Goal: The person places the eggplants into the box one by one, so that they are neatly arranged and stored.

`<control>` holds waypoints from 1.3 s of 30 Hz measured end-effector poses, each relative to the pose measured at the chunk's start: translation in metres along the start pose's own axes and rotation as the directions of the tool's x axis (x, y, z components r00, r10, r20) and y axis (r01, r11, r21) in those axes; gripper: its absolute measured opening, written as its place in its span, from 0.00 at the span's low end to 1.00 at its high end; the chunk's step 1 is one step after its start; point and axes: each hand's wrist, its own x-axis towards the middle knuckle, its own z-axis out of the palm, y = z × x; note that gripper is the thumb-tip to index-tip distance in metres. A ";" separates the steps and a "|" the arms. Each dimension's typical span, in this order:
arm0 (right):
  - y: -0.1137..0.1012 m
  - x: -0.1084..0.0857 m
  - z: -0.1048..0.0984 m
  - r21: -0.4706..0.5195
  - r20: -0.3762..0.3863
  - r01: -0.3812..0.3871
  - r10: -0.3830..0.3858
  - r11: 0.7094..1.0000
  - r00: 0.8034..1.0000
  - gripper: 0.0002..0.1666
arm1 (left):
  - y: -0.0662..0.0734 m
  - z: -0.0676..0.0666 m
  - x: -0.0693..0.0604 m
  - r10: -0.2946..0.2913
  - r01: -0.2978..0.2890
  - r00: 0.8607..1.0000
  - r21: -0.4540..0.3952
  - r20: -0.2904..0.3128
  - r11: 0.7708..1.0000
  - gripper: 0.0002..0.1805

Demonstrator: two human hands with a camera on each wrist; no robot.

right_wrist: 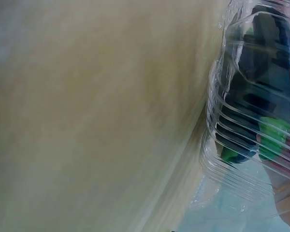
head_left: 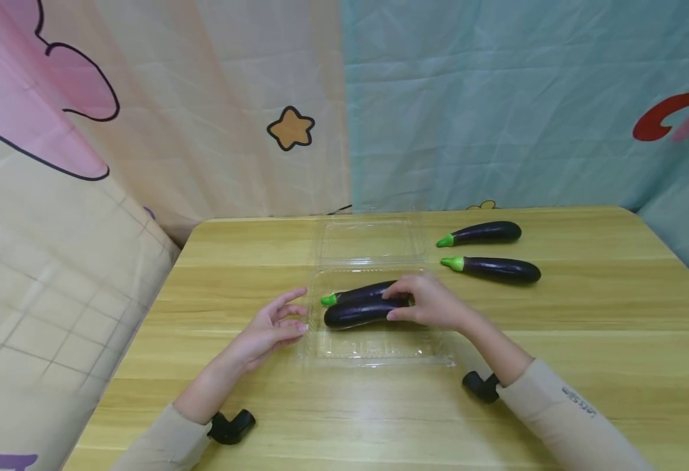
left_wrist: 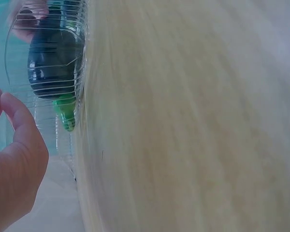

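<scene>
A clear plastic clamshell box (head_left: 374, 356) lies with its lid (head_left: 370, 239) folded back. Inside it, a dark eggplant (head_left: 356, 293) has its green stem to the left, and a nearer eggplant (head_left: 353, 314) lies alongside, rounded end left. My right hand (head_left: 429, 302) grips the nearer eggplant toward its right end, thumb in front and fingers behind. That eggplant's green stem (right_wrist: 274, 137) shows through the ribbed wall in the right wrist view. My left hand (head_left: 268, 330) is at the box's left edge, fingers spread apart, thumb (left_wrist: 19, 113) at the rim.
Two more eggplants, one farther back (head_left: 488, 233) and one nearer (head_left: 500, 269), lie right of the lid, stems to the left. All this rests on a wooden table (head_left: 215, 261). A printed curtain (head_left: 468, 98) hangs behind it. Black fittings (head_left: 233, 426) show by both sleeves.
</scene>
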 end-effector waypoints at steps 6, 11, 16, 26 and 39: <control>-0.002 -0.001 0.003 -0.035 -0.011 0.013 -0.013 0.999 1.000 0.17 | -0.001 0.000 -0.001 0.001 -0.001 1.000 -0.008 -0.003 1.000 0.39; -0.002 -0.001 0.006 -0.061 -0.006 0.018 -0.018 0.998 1.000 0.16 | -0.002 0.001 -0.001 0.000 0.000 1.000 -0.013 -0.006 1.000 0.39; -0.002 -0.001 0.008 -0.070 -0.021 0.031 -0.033 0.997 0.999 0.15 | -0.002 0.001 0.000 0.000 0.000 1.000 -0.015 -0.003 1.000 0.39; -0.005 0.001 0.011 -0.110 -0.014 -0.005 0.003 0.994 1.000 0.15 | -0.002 0.001 -0.001 -0.002 0.002 1.000 -0.013 -0.007 1.000 0.39; -0.004 0.000 0.010 -0.111 -0.003 0.013 -0.013 0.994 1.000 0.14 | -0.001 0.001 -0.001 0.000 0.000 1.000 -0.011 -0.007 1.000 0.39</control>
